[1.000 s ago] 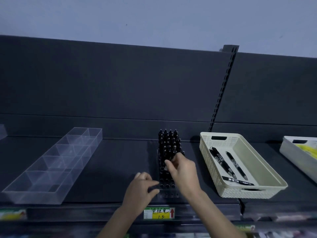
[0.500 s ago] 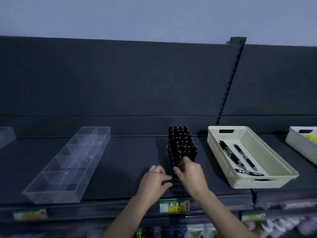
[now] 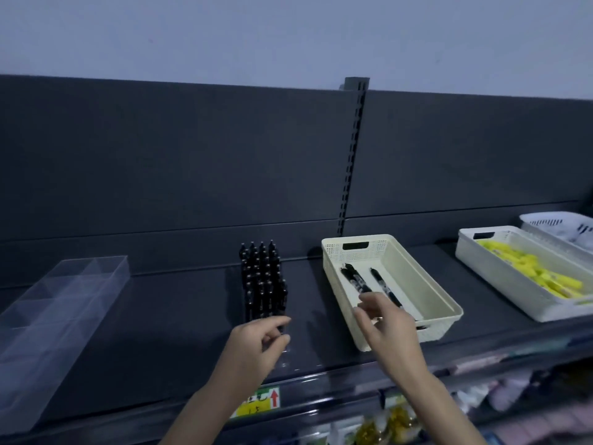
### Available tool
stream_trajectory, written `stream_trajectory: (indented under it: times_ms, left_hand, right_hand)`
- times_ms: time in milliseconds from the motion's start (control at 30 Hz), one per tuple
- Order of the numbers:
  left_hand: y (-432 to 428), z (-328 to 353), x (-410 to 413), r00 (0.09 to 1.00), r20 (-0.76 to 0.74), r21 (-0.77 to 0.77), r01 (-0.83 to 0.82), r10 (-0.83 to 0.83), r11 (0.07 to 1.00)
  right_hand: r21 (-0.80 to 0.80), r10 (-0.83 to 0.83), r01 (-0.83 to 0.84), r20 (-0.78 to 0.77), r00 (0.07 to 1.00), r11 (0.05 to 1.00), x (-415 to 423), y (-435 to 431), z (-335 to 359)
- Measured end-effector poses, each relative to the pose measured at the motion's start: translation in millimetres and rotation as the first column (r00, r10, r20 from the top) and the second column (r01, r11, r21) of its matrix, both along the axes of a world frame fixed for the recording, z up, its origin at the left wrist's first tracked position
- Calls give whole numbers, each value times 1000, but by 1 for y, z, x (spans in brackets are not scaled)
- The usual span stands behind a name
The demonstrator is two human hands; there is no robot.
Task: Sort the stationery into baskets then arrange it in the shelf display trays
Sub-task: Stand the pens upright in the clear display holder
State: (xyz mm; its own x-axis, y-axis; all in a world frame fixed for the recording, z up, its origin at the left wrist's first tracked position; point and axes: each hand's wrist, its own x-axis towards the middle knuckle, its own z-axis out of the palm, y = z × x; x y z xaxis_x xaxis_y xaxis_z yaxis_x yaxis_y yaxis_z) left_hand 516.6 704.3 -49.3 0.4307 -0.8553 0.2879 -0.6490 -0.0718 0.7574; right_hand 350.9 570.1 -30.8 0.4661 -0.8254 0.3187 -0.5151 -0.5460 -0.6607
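Observation:
A block of upright black pens [image 3: 261, 281] stands in a clear display tray on the dark shelf. My left hand [image 3: 253, 348] is at the tray's front end, thumb and fingers curled around its clear front edge. To the right sits a cream basket [image 3: 378, 248] with three loose black pens [image 3: 356, 279] lying inside. My right hand [image 3: 388, 329] hovers over the basket's front part. Its fingers are loosely spread toward the loose pens and hold nothing.
A clear divided tray [image 3: 54, 322] lies at the left of the shelf. A white basket [image 3: 500, 284] of yellow highlighters [image 3: 529, 268] sits at the right, another white basket [image 3: 558, 223] behind it. A price label [image 3: 256, 401] marks the shelf's front edge.
My right hand has left the pen block and moved right, over the cream basket. My left hand stays at the tray's front. The view has swung right.

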Motion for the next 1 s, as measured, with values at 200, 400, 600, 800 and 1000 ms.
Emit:
stream_trajectory:
  times_ms: [200, 400, 600, 800, 1000]
  left_hand:
    - [-88, 24, -64, 1000, -9, -25, -12, 12, 1000]
    - [-180, 26, -97, 880, 395, 580, -16, -264, 815]
    - [-220, 7, -97, 766, 395, 847, -90, -508, 524]
    - [-238, -1, -95, 759, 322, 887, -34, -565, 460]
    - [-236, -4, -85, 736, 322, 894, -28, -595, 448]
  right_hand:
    - [60, 7, 1, -127, 992, 998, -79, -94, 11]
    - [277, 284, -185, -378, 881, 943, -86, -162, 15]
    - [404, 394, -230, -388, 833, 886, -65, -185, 7]
    - [475, 438, -192, -484, 758, 859, -31, -201, 0]
    - [407, 347, -93, -614, 709, 909, 20, -212, -22]
